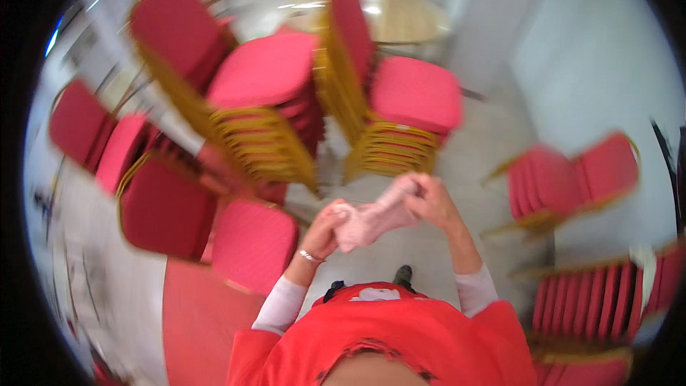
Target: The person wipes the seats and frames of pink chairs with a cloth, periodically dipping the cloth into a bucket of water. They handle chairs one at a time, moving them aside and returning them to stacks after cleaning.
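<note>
A crumpled light pink cloth point(375, 220) is stretched between my two hands in front of my body. My left hand point(325, 229), with a silver bracelet at its wrist, grips the cloth's left end. The right end is bunched in the closed fingers of my right hand point(433, 201). Beyond my hands stand stacks of red-cushioned chairs with gold metal frames, one stack point(415, 94) straight ahead and another point(262, 72) to its left. The view is blurred by motion.
More red chairs point(254, 244) stand at the left, beside a red carpet strip point(203, 327). At the right, near a pale wall point(595, 64), are a chair stack point(573, 182) and further stacked chairs point(587, 300). A round table point(410, 16) stands at the back.
</note>
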`<state>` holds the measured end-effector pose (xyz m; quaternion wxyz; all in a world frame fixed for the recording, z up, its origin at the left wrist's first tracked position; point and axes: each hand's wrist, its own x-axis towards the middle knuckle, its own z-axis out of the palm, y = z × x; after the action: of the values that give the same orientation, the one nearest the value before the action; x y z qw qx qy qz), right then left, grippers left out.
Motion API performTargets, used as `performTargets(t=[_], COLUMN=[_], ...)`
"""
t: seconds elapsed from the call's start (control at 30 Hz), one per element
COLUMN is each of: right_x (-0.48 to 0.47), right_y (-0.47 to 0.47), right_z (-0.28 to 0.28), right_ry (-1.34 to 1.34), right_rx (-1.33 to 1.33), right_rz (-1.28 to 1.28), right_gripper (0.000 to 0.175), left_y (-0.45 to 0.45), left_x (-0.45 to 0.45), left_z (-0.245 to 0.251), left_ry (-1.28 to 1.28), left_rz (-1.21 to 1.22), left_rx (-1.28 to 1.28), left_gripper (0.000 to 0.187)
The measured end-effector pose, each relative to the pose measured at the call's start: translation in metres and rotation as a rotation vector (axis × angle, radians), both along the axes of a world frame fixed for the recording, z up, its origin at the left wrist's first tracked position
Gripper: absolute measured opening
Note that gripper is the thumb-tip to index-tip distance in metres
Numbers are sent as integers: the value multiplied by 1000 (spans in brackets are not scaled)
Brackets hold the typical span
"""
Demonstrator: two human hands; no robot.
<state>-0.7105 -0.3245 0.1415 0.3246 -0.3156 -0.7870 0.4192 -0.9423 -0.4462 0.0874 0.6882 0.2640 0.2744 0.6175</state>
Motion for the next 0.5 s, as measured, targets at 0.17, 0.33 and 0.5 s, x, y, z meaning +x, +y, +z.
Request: performTargets(t=[0.17,0.33,0.5], right_x=[87,166,226], right_y=[5,-8,-4], right_z=[-31,-105,-122], right_ry=[125,233,194], right_rx=[-83,-304,211], right_rz=[-565,-695,-629], right_gripper=[24,28,23], left_y=[68,112,133], left_x=[82,192,322], left_z=[24,-9,-17], left_ry=[9,408,1048], left_rz=[-135,-282,-869], left_rx=[-16,-53,910], left_gripper=[24,18,29])
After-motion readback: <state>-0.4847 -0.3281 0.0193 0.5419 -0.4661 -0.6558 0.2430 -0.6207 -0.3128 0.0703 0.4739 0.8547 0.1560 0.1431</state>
